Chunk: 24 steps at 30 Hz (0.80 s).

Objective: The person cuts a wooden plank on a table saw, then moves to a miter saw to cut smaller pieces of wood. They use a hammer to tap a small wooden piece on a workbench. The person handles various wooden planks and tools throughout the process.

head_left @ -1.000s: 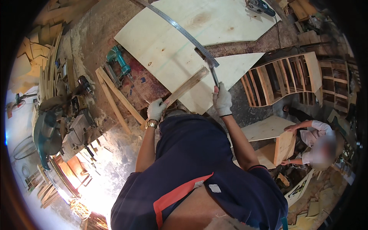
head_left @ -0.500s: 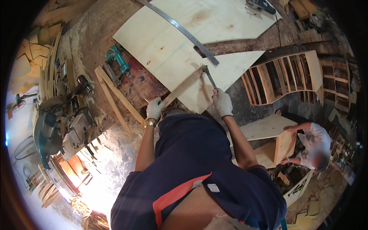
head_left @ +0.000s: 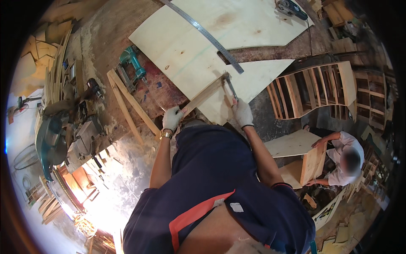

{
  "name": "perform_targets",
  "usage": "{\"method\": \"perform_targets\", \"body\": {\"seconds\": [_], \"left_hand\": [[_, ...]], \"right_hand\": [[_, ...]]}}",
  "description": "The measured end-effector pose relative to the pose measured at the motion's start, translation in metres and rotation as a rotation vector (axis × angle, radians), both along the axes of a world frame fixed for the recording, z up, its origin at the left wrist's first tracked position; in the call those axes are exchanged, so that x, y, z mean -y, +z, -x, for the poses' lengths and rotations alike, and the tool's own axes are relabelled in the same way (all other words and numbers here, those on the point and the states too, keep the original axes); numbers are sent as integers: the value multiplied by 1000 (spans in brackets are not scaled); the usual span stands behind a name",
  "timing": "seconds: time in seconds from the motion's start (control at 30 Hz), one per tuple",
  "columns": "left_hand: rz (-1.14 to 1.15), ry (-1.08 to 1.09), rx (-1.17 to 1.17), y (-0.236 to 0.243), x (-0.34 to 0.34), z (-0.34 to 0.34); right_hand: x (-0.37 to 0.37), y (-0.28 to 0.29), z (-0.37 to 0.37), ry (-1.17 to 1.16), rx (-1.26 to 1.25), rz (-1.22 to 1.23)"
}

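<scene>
My left hand [head_left: 172,118], in a pale work glove, is closed around the near end of a narrow wooden strip [head_left: 205,95]. The strip runs away from me to the right over a light plywood sheet [head_left: 190,57]. A hammer [head_left: 231,88] is held by its handle in my gloved right hand [head_left: 243,113]. Its head is at the far end of the strip; whether they touch I cannot tell. Beyond both hands, a long metal ruler [head_left: 211,40] lies across the plywood.
Left of the sheet lie a teal power tool [head_left: 134,63] and two wooden strips [head_left: 131,112]. A circular-blade saw [head_left: 53,146] stands far left. A corded power tool [head_left: 291,8] rests far right on the plywood. Slatted wooden frames [head_left: 313,89] and a person [head_left: 347,156] holding a wooden box [head_left: 313,165] are at right.
The whole view has shifted slightly. My right hand and the hammer handle have moved a little to the left. My left hand keeps its grip on the strip. The other person's head has moved slightly.
</scene>
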<state>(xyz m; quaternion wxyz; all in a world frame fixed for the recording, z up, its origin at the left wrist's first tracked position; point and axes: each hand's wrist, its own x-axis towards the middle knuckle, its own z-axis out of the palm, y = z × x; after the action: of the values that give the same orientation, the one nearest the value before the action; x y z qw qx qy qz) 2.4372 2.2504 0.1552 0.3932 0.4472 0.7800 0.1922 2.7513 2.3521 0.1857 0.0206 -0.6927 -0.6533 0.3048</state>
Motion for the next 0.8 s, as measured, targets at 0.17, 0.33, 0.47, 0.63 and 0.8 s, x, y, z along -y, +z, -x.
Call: {"method": "perform_targets", "body": {"seconds": [0.17, 0.33, 0.47, 0.63, 0.8], "left_hand": [[-170, 181, 2, 17, -20, 37], [-731, 632, 646, 29, -61, 31], [-448, 755, 1037, 13, -80, -20], [86, 776, 1119, -10, -79, -86], [-34, -21, 235, 8, -65, -94]], "right_hand": [[2, 13, -4, -143, -280, -148], [9, 16, -15, -252, -381, -195], [15, 15, -25, -305, -333, -155], [27, 17, -37, -317, -334, -179], [42, 15, -49, -311, -356, -169]]}}
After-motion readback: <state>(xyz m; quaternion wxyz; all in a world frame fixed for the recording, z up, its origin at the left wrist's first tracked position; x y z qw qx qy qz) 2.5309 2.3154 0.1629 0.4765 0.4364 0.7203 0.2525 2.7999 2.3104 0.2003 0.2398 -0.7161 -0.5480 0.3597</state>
